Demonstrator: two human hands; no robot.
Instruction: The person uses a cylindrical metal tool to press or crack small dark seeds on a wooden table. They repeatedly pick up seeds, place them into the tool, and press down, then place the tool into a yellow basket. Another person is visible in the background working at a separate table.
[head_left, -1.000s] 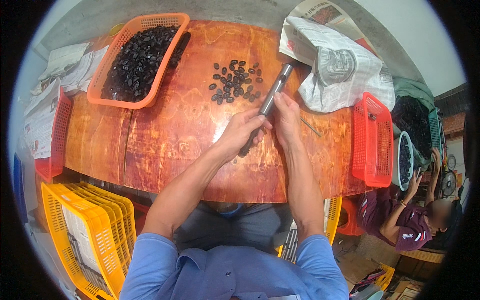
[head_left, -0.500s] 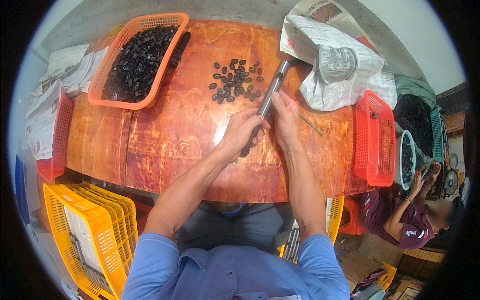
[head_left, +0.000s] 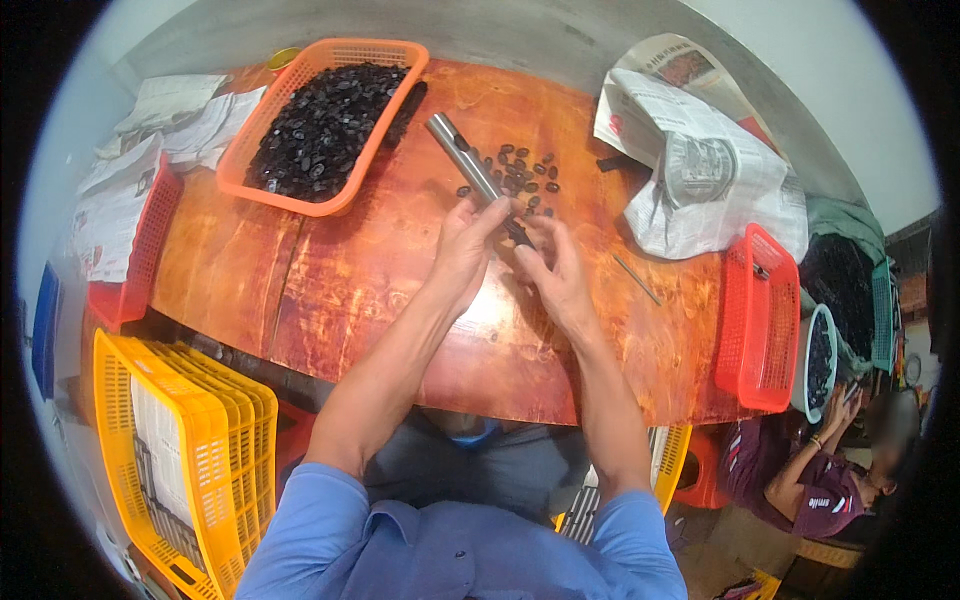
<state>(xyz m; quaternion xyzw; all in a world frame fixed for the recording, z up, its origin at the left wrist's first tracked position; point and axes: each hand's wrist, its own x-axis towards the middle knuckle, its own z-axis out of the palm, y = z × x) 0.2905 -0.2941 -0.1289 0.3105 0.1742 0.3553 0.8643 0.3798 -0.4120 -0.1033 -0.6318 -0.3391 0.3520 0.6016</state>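
Observation:
A silvery metal tube (head_left: 462,155) with an opening near its far end slants up and to the left above the table. My left hand (head_left: 468,235) is closed around its lower part, thumb along the top. The fingers of my right hand (head_left: 553,268) are closed at a black piece (head_left: 518,236) at the tube's near end; whether the piece is fixed to the tube is hidden. Just beyond my hands, loose small black oval pieces (head_left: 520,175) lie spread on the table, partly covered by the tube.
An orange basket (head_left: 232,180) full of black pieces stands at the far left of the wooden table (head_left: 380,290). A thin rod (head_left: 637,280) lies right of my hands. Crumpled newspaper (head_left: 660,220) and a red basket (head_left: 742,330) are further right. Yellow crates (head_left: 230,430) stand lower left; a co-worker (head_left: 800,480) sits at right.
The tube has swung from pointing up-right to pointing up-left. My right hand has moved from its upper part to the black piece at the near end. The whole view has shifted slightly.

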